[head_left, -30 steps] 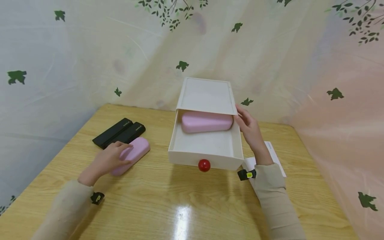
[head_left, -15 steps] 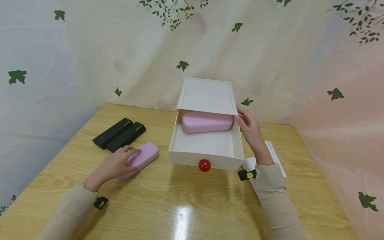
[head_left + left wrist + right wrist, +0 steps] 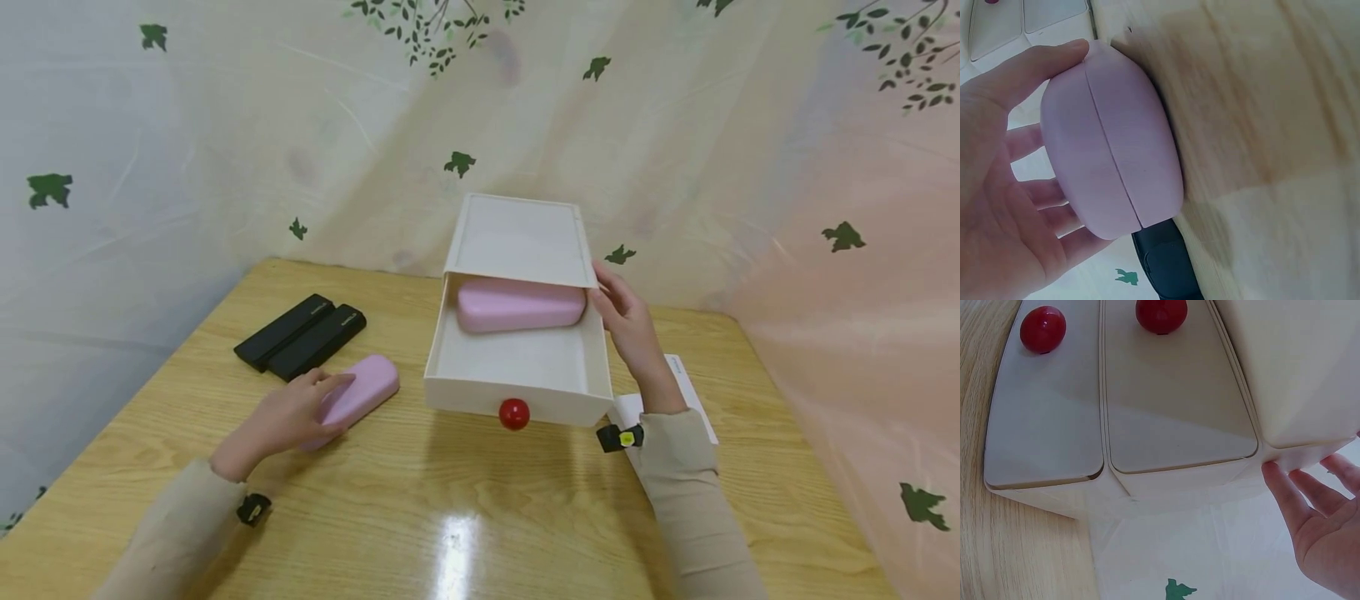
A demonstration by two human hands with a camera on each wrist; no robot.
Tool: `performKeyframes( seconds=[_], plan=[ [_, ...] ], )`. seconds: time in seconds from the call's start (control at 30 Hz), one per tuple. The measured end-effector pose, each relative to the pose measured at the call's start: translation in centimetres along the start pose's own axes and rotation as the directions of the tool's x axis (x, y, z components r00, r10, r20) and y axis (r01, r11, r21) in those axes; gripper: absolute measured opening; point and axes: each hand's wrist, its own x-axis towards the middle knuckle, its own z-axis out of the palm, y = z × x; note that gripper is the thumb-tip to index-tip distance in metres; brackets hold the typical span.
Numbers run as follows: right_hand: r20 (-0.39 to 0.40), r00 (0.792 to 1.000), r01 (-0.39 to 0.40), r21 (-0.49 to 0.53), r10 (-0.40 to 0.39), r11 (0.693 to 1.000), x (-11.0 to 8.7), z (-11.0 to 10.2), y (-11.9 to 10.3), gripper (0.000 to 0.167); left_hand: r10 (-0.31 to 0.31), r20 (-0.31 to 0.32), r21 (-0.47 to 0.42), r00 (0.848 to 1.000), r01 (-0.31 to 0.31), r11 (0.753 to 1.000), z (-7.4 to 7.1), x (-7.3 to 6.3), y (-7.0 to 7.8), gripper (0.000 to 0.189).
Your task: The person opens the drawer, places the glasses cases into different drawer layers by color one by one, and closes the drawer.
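Note:
On the table at left, my left hand (image 3: 281, 421) grips a pink glasses case (image 3: 371, 385), thumb on one side and fingers round the other. Up close in the left wrist view, the same case (image 3: 1107, 144) looks closed, with a seam along its end. My right hand (image 3: 632, 337) rests its fingertips against the right side of a white drawer cabinet (image 3: 517, 237). Its top drawer (image 3: 517, 362) is pulled out and has a red knob (image 3: 513, 414). A second pink glasses case (image 3: 521, 306) lies crosswise at the back of that drawer.
Two black oblong cases (image 3: 300, 333) lie side by side at the back left. Partly behind my right forearm is a white flat object (image 3: 686, 396). In the right wrist view, two lower drawers (image 3: 1175, 394) are pushed in. A patterned curtain (image 3: 360, 167) hangs behind the table.
My left hand has slid the pink glasses case right and slightly nearer, away from the black cases, then held it there. My right hand and the drawer have stayed in place.

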Motion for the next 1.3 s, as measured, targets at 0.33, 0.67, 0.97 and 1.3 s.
performKeyframes(
  seconds=[0.33, 0.67, 0.97, 1.3],
  plan=[
    [-0.002, 1.000, 0.007, 0.004, -0.007, 1.000, 0.0, -0.1, 0.0, 0.050, 0.038, -0.018, 0.029, 0.999, -0.038, 0.999, -0.6, 0.5, -0.1, 0.061],
    [-0.008, 1.000, 0.007, -0.002, -0.007, 1.000, 0.0, -0.1, 0.1, 0.050, 0.076, -0.024, 0.019, 0.997, -0.076, 0.997, -3.4, 1.0, 0.6, 0.063],
    [-0.004, 1.000, 0.001, -0.008, -0.001, 1.000, 0.2, 0.0, 0.1, 0.050, 0.126, -0.021, 0.048, 0.992, -0.125, 0.991, -7.9, 1.1, 2.2, 0.064],
    [0.000, 1.000, 0.010, -0.011, -0.010, 1.000, 0.1, -0.2, 0.1, 0.050, 0.221, -0.104, 0.053, 0.970, -0.216, 0.975, -13.1, 1.5, 3.8, 0.065]
  ],
)
